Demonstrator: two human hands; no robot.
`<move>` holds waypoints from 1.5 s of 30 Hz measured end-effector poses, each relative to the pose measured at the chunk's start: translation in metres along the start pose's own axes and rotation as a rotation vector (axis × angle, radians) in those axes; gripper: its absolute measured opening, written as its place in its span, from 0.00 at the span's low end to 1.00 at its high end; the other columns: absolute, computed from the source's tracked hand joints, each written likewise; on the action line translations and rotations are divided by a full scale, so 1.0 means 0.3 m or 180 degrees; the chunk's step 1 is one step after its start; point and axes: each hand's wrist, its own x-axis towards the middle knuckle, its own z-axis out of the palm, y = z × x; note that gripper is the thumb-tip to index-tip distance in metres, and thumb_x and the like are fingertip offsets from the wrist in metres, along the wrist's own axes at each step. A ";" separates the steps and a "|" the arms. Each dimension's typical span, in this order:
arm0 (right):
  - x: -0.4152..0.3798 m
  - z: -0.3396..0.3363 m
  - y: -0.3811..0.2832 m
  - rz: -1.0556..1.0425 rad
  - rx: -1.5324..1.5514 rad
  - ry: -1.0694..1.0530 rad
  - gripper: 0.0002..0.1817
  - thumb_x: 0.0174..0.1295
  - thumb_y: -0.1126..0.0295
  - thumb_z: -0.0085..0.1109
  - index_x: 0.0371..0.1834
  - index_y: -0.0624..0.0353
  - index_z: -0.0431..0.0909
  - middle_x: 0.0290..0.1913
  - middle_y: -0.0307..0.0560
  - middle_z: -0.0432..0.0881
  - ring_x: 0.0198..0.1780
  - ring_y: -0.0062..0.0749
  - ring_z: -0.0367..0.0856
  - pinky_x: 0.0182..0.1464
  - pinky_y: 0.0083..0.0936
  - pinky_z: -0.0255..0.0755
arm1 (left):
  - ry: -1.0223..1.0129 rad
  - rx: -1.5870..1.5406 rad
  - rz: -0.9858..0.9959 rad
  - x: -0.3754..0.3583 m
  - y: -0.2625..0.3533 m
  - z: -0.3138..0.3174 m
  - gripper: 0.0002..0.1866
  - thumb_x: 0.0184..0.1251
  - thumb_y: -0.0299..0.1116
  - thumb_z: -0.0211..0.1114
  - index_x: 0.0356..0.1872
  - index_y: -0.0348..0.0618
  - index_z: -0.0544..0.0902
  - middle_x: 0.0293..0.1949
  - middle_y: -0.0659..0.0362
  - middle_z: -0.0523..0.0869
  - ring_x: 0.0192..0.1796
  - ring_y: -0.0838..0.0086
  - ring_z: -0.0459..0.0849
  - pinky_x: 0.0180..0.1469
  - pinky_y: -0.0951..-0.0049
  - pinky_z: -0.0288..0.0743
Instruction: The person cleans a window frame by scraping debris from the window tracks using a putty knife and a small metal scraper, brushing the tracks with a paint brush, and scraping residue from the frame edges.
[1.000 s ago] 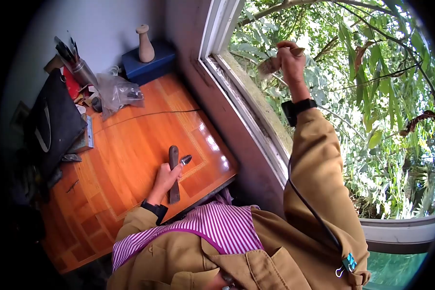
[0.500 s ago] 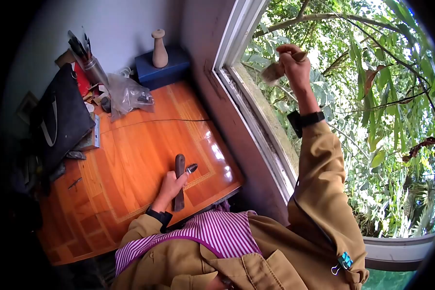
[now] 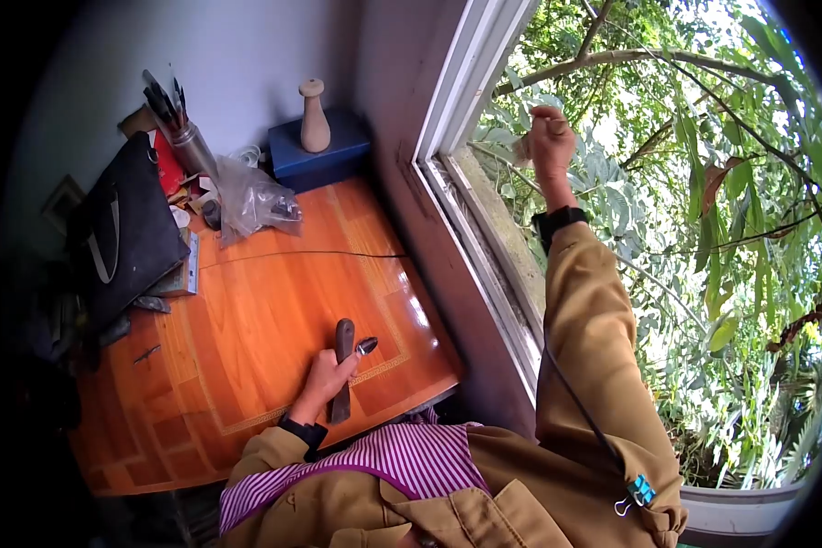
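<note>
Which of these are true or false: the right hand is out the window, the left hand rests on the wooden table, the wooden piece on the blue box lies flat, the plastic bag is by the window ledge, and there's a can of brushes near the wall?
1. The right hand is raised outside the window frame, its grip closed on a small brush-like thing. True; what it is stays blurred.
2. The left hand rests on the table, holding a dark wooden tool. True.
3. The wooden piece on the blue box lies flat. False: it stands upright.
4. The plastic bag sits by the window ledge. False: it lies at the table's far side, near the can and the blue box.
5. A can of brushes stands near the wall. True.
</note>
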 end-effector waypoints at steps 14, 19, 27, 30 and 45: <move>0.004 0.008 -0.163 -0.0307 0.0147 -0.0694 0.07 0.60 0.73 0.56 0.38 0.54 0.83 0.24 0.32 0.80 0.23 0.14 0.72 0.26 0.16 0.68 | 0.0072 -0.0135 -0.0140 -0.011 0.018 0.013 0.16 0.64 0.35 0.61 0.21 0.34 0.77 0.18 0.61 0.78 0.23 0.79 0.77 0.28 0.76 0.71; -0.126 -0.165 -0.395 0.0666 0.0552 -0.1940 0.19 0.64 0.54 0.59 0.40 0.62 0.78 0.17 0.36 0.75 0.17 0.13 0.68 0.17 0.13 0.57 | 0.0131 0.0082 -0.0180 -0.003 0.025 0.009 0.16 0.64 0.37 0.61 0.20 0.36 0.78 0.19 0.61 0.79 0.23 0.79 0.77 0.27 0.77 0.70; -0.381 -0.370 -0.466 0.1852 -0.0084 -0.2747 0.25 0.63 0.45 0.57 0.24 0.57 0.72 0.14 0.31 0.66 0.18 0.16 0.64 0.23 0.20 0.62 | 0.0197 0.0190 -0.0261 0.000 0.025 0.012 0.17 0.65 0.37 0.60 0.20 0.36 0.78 0.18 0.61 0.79 0.22 0.78 0.76 0.27 0.78 0.69; -0.443 -0.445 -0.447 0.2432 0.0284 -0.3130 0.23 0.62 0.47 0.59 0.26 0.58 0.73 0.14 0.31 0.65 0.18 0.15 0.63 0.19 0.19 0.59 | 0.0187 0.0234 -0.0296 0.001 0.031 0.015 0.18 0.64 0.40 0.60 0.20 0.37 0.78 0.17 0.61 0.77 0.21 0.80 0.75 0.25 0.79 0.68; -0.393 -0.128 -0.220 0.0841 -0.0828 -0.2006 0.27 0.64 0.44 0.53 0.35 0.63 0.75 0.22 0.54 0.79 0.26 0.45 0.79 0.35 0.37 0.73 | 0.0252 0.0305 -0.0282 0.001 0.032 0.020 0.19 0.65 0.40 0.60 0.18 0.37 0.77 0.16 0.61 0.77 0.18 0.80 0.74 0.22 0.79 0.66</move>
